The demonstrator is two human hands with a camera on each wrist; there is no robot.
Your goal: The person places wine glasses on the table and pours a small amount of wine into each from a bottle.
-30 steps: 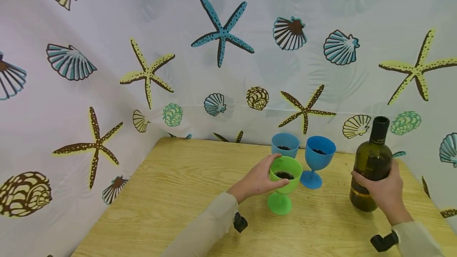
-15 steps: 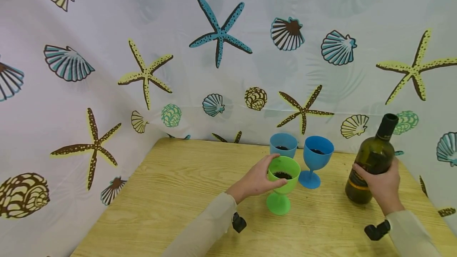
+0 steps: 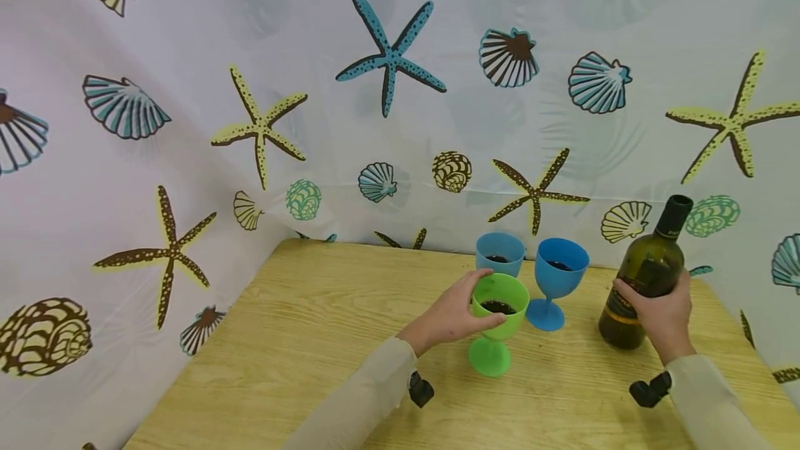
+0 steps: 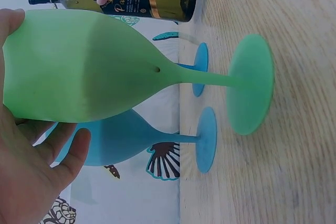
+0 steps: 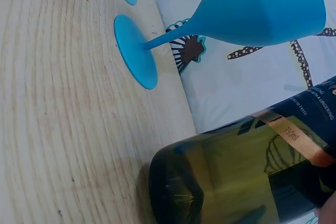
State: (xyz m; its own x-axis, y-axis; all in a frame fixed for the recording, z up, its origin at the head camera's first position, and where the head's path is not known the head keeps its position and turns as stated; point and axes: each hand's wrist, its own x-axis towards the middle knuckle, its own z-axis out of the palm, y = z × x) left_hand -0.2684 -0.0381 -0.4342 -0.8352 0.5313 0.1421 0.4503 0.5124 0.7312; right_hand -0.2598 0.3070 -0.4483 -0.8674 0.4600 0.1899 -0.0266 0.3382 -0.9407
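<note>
My left hand (image 3: 451,312) holds the bowl of a green goblet (image 3: 500,333) near its rim, thumb on the near side and fingers on the far side. Dark liquid lies inside, and the foot stands on the table. My right hand (image 3: 664,314) grips a dark green wine bottle (image 3: 653,262) round its body. The bottle is uncapped and leans with its neck to the right; whether its base touches the table I cannot tell. Behind the green goblet are a light blue goblet (image 3: 500,252) and a darker blue goblet (image 3: 555,280), each with dark liquid.
The wooden table (image 3: 300,325) reaches back to a white curtain (image 3: 312,40) printed with starfish and shells. This curtain also hangs along the left and right sides. The darker blue goblet stands between the green goblet and the bottle.
My right hand has shifted the bottle back and to the left, and its upright stance has become a lean to the right. My left hand and the goblets stay in place.
</note>
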